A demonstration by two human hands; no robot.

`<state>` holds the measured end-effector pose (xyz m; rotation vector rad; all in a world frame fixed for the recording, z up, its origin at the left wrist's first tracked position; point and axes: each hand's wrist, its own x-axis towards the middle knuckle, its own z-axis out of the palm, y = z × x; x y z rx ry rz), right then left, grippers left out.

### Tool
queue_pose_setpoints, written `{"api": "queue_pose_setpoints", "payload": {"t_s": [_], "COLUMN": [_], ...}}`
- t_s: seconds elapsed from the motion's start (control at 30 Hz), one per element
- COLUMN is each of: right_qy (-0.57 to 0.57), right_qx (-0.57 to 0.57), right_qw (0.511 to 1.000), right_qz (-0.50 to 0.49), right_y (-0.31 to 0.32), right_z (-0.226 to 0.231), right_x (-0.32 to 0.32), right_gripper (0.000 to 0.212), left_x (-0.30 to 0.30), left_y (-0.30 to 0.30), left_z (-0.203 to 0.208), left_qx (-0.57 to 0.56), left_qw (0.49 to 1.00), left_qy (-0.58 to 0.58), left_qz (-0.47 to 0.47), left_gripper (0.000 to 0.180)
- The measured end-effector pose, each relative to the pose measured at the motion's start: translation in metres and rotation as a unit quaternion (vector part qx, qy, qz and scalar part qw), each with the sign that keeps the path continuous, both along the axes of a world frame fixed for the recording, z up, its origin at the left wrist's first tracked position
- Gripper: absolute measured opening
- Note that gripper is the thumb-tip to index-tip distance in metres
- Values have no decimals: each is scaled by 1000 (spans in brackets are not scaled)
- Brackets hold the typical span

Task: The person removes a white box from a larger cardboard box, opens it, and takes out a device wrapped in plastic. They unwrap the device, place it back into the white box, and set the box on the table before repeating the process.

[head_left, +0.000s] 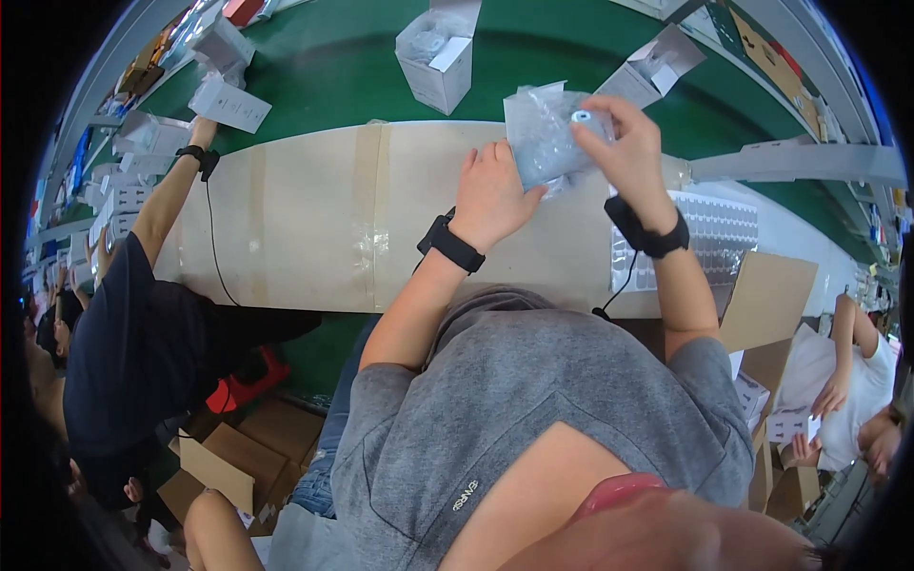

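Observation:
In front of me lies a white box [515, 124] with a clear plastic bag [546, 119] bulging over it. A small white round part with a blue centre [580, 116] shows at the bag's right side. My right hand [630, 152] closes its thumb and forefinger around this bagged part. My left hand [497, 195] rests against the box's near left corner, with its fingers stretched out and its thumb apart. The box's underside and whatever else is inside the bag are hidden. Both wrists wear black bands with a small dark unit.
Open white boxes with bagged items stand farther off, one upright [436, 71] and one tilted [652, 68]. A sticker sheet [719, 238] lies right of the cardboard mat [314, 209]. At left a co-worker's arm [167, 205] reaches to a white box [230, 103]. A brown carton [766, 305] stands at right.

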<state>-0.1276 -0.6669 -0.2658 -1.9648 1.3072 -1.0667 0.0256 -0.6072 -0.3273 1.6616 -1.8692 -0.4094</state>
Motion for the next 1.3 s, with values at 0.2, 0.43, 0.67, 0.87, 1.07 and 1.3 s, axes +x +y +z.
{"api": "queue_pose_setpoints", "payload": {"t_s": [0.2, 0.43, 0.67, 0.87, 1.07, 1.3], "right_qy": [117, 154, 31, 125, -56, -91], "right_qx": [-165, -202, -132, -256, -85, -94], "right_qw": [976, 966, 991, 951, 994, 991], "right_qz": [83, 45, -22, 122, -27, -28], "right_y": [36, 20, 4, 35, -16, -1], "right_z": [1, -13, -21, -10, -17, -16], "right_x": [32, 32, 4, 17, -20, -5], "right_gripper": [30, 32, 22, 20, 19, 17], "left_x": [5, 2, 0, -4, -2, -29], "left_y": [-6, 1, 4, 1, 2, 16], "left_z": [-9, -2, -1, -14, -1, -24], "left_qx": [19, 47, 34, 77, 115, -81], "left_qw": [988, 990, 999, 989, 973, 971], "left_qy": [119, 100, 11, -1, 192, 221], "left_qz": [-99, -86, -23, -123, -64, 46], "left_gripper": [48, 49, 48, 58, 68, 91]}}
